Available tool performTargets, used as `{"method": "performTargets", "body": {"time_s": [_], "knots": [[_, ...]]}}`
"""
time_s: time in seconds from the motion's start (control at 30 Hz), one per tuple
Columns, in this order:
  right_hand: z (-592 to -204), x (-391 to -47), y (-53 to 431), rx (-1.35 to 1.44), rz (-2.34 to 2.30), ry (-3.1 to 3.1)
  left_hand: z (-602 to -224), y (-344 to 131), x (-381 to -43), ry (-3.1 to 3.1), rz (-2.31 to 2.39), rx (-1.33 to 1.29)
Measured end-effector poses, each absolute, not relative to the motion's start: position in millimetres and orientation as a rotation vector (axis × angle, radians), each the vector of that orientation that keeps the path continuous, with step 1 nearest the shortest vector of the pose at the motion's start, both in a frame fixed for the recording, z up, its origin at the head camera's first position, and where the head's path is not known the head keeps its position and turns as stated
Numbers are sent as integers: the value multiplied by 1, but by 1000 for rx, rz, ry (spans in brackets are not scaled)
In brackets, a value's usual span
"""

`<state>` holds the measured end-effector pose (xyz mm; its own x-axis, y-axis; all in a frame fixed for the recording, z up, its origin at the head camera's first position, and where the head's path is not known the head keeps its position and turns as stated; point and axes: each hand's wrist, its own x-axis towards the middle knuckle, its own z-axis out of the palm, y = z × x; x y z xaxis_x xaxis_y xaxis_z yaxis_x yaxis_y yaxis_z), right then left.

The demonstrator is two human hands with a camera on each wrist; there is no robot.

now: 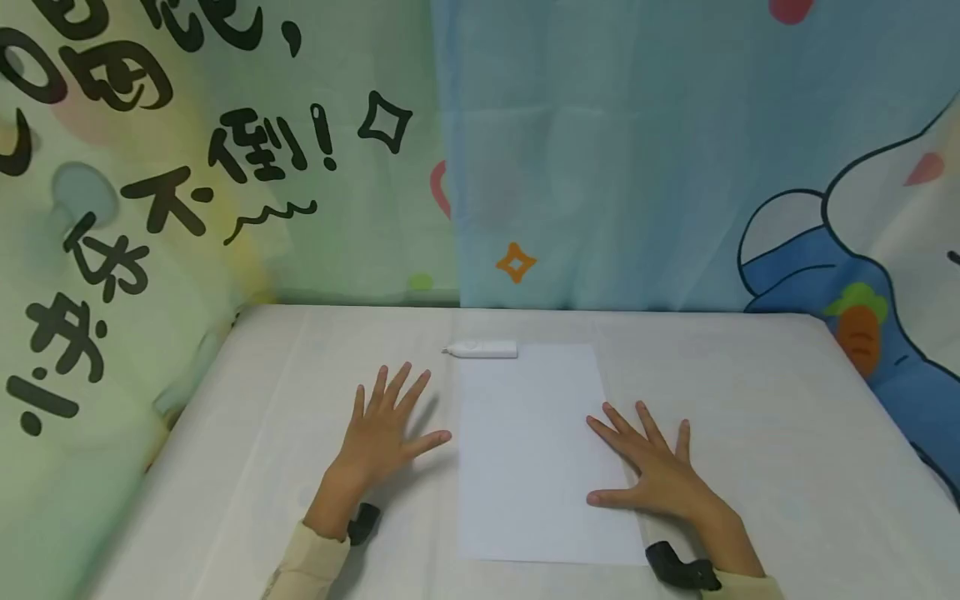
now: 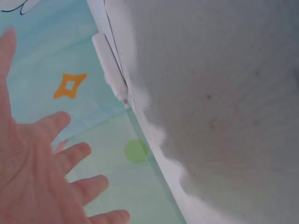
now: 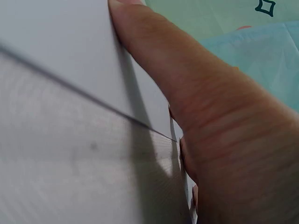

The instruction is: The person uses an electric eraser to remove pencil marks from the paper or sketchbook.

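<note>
A white sheet of paper (image 1: 536, 467) lies on the white table. Across its top left edge is a thick white pen-shaped tool (image 1: 483, 349) with a narrow tip pointing left; the left wrist view shows the same pen-shaped tool (image 2: 110, 66) near the table's far edge. To the left of the paper, my left hand (image 1: 381, 442) is spread with straight fingers, holding nothing, its shadow beside it on the table. My right hand (image 1: 660, 475) spreads over the sheet's right edge, thumb and forefinger above the paper. In the right wrist view the thumb (image 3: 159, 51) appears to touch the sheet.
The white tablecloth (image 1: 787, 467) extends to both sides of the paper. Behind the table hangs a printed curtain (image 1: 600, 167), blue on the right and green with black lettering on the left. Each wrist wears a dark band mount (image 1: 678, 568).
</note>
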<state>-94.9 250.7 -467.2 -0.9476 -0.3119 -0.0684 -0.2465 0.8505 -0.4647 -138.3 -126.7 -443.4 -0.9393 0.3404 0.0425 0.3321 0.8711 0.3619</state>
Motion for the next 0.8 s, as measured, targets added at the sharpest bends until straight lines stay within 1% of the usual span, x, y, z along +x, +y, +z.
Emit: {"method": "performTargets", "body": {"time_s": [0.17, 0.33, 0.43, 0.53, 0.67, 0.8], "knots": [[-467, -94, 248, -440, -677, 2892, -440, -123, -142, 3128, 733, 622], [-467, -94, 248, -447, -690, 2881, -440, -119, -153, 3257, 870, 765], [-467, -94, 248, -441, -690, 2880, -439, -116, -160, 3196, 1043, 762], [-466, -94, 248, -433, -692, 2883, -435, -111, -166, 3074, 1159, 690], [-467, -94, 250, -422, -690, 2889, -433, -104, -176, 3008, 1164, 670], [-468, -92, 252, -413, -688, 2895, -434, -97, -189, 2997, 1108, 722]]}}
